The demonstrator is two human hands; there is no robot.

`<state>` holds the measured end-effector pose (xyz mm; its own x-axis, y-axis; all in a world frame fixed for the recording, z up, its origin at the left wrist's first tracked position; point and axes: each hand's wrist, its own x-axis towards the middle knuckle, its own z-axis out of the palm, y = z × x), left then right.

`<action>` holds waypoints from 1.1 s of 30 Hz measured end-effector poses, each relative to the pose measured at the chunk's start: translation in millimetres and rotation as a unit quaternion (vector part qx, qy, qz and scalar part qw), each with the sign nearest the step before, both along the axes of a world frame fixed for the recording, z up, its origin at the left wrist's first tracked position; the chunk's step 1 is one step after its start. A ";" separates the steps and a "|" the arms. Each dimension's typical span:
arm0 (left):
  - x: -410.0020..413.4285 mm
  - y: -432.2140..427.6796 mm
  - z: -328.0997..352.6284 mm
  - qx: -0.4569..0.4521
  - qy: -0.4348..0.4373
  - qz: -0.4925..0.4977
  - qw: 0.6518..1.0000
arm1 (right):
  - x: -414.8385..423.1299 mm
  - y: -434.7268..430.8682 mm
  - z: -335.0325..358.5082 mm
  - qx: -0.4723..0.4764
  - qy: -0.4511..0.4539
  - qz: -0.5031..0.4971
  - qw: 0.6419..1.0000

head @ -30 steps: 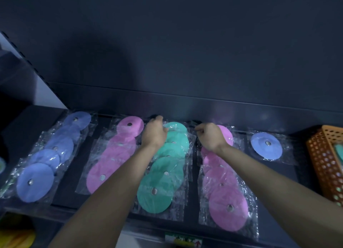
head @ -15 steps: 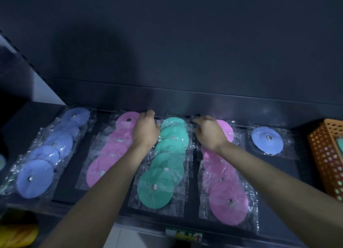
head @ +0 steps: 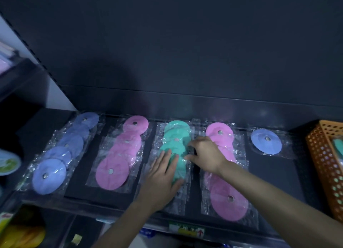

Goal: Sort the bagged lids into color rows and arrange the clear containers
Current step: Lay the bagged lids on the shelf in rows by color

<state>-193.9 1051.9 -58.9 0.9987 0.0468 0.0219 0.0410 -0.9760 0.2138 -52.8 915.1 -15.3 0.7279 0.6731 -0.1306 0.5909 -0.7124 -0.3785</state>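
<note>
Bagged lids (head: 118,154) lie on a dark shelf (head: 269,182) in lines that run from the front edge to the back wall, each lid a flat disc with a small metal centre inside clear plastic. From the left come a blue row (head: 49,175), a pink row (head: 113,171), a green row (head: 176,134) in the middle, a second pink row (head: 230,201), and a single blue lid (head: 266,141) lying alone near the back. Within each row the discs overlap one another. The left hand (head: 159,181) rests palm down on the near half of the green row, its fingers (head: 166,158) straight and slightly spread, pressing the bags flat. The right hand (head: 207,154) reaches across the second pink row to the right edge of the green row, where its curled fingers (head: 193,145) and thumb pinch the clear plastic; motion blur hides the exact contact. An orange basket (head: 323,164) with a perforated wall stands at the right end of the shelf, just beside the single blue lid's bag. A printed label (head: 185,231) sits on the shelf's front lip, and yellow goods (head: 24,234) show on the level below at the left.
</note>
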 end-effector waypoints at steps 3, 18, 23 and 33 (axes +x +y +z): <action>0.7 -4.6 0.8 0.014 -0.009 0.000 1.000 | -4.8 0.5 7.0 -0.026 -0.007 -0.007 1.000; -2.8 -12.2 -2.9 0.000 -0.024 0.009 1.000 | -14.7 11.4 10.2 -0.067 -0.015 -0.024 0.997; -0.9 -17.3 -2.9 -0.004 -0.009 0.011 1.000 | -15.3 15.1 7.7 -0.033 0.041 -0.037 0.998; 10.4 -28.6 24.5 -0.089 -0.054 -0.013 0.994 | 2.2 -20.6 29.2 0.081 0.019 -0.056 0.995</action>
